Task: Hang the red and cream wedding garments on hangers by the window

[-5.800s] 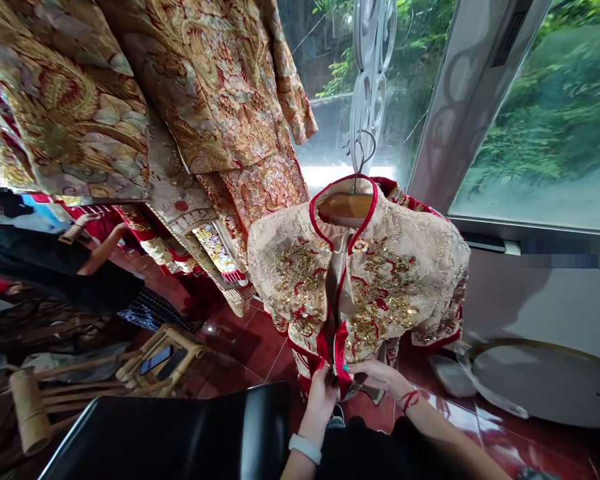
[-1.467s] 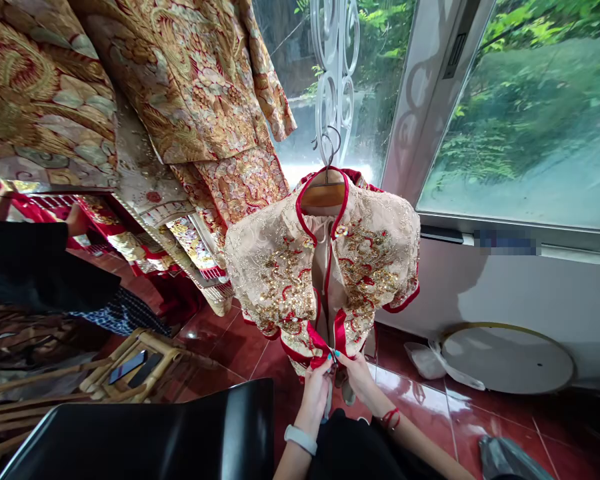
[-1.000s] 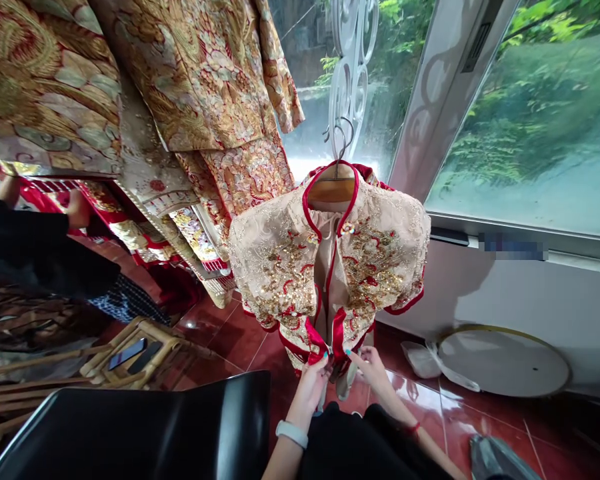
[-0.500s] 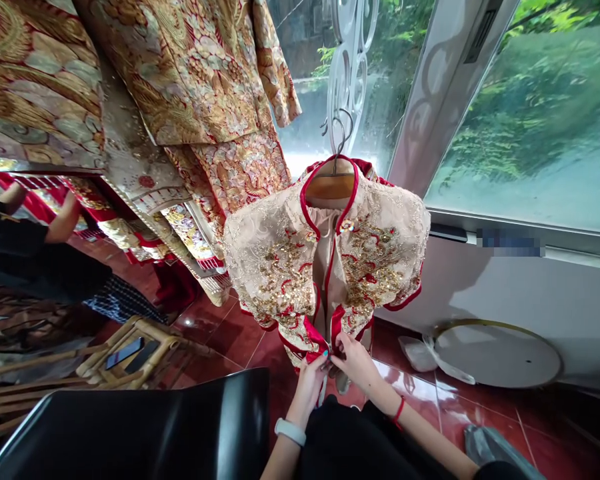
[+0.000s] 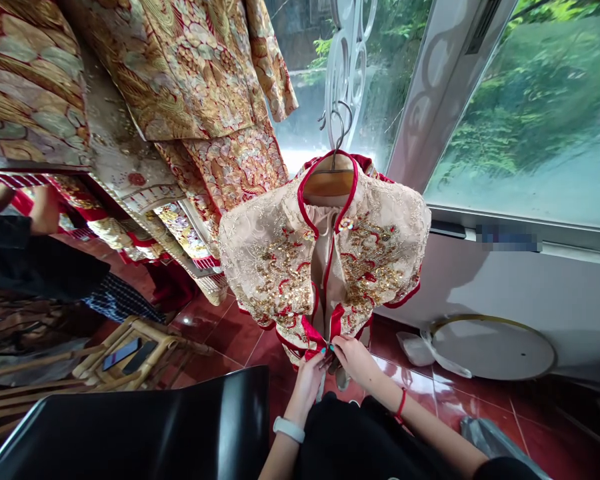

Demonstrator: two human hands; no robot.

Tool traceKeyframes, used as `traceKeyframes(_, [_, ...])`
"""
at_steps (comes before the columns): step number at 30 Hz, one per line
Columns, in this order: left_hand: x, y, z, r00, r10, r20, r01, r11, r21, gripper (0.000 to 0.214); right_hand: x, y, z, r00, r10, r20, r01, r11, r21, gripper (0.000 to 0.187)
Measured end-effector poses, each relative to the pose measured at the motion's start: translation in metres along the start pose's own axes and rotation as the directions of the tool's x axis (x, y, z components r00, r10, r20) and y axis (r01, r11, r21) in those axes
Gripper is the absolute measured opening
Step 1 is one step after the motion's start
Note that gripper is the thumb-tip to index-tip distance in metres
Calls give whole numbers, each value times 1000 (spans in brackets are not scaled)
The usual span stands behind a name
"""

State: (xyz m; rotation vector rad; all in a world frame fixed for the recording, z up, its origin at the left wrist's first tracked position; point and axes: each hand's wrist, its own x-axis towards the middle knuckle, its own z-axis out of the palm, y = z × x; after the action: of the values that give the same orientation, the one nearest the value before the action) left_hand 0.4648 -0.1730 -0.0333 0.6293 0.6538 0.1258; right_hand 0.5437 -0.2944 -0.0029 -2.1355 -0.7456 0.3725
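Observation:
A cream jacket (image 5: pixel 380 257) with gold beading and red trim hangs by a wooden hanger (image 5: pixel 330 183) in front of me. Its front stands apart from the collar down, and the two red-lined edges come together near the hem. My left hand (image 5: pixel 311 375), with a pale band on the wrist, pinches the left front edge low down. Beside it, almost touching, my right hand (image 5: pixel 354 355) is closed on the opposite edge, a red cord round that wrist. The fingertips hide what lies exactly where the edges meet.
Embroidered gold and red garments (image 5: pixel 180 80) hang at the left, where another person's arm (image 5: pixel 45 210) shows. Below are a bamboo stool (image 5: pixel 93 363) with two phones and a glossy black surface (image 5: pixel 145 427). An oval board (image 5: pixel 495 350) leans by the right wall.
My right hand's fingers have shifted slightly down and closer to the left hand at the jacket edge. The view has moved a little; the jacket hangs much as before.

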Motion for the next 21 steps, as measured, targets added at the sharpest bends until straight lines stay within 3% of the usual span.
traceKeyframes(2, [1, 0, -1, 1000, 2, 9, -2, 1000, 12, 29, 2, 2, -2, 997, 61, 53, -74, 956, 285, 22])
traceKeyframes(3, [1, 0, -1, 1000, 3, 18, -4, 1000, 21, 30, 3, 4, -1, 987, 117, 113, -155, 888, 433, 24])
traceKeyframes(5, [3, -1, -2, 999, 8, 36, -9, 999, 37, 33, 4, 8, 3, 941, 230, 250, -339, 661, 670, 27])
traceKeyframes(8, [5, -3, -4, 999, 11, 40, -13, 999, 42, 34, 1, 14, 10, 859, 337, 385, -484, 287, 827, 25])
traceKeyframes(10, [7, -5, -5, 999, 13, 38, -15, 999, 42, 34, 0, 15, 14, 828, 349, 439, -513, 157, 844, 21])
traceKeyframes(12, [10, -6, -6, 999, 13, 41, -14, 999, 39, 35, -1, 12, 15, 831, 344, 437, -506, 143, 850, 20])
traceKeyframes(16, [15, -9, -8, 999, 18, 45, -19, 1000, 17, 37, 3, -5, 13, 881, 368, 298, -400, 242, 884, 24])
traceKeyframes(21, [18, -11, -11, 998, 49, 28, -49, 999, -13, 43, 9, -26, 3, 897, 405, 180, -324, 322, 890, 29])
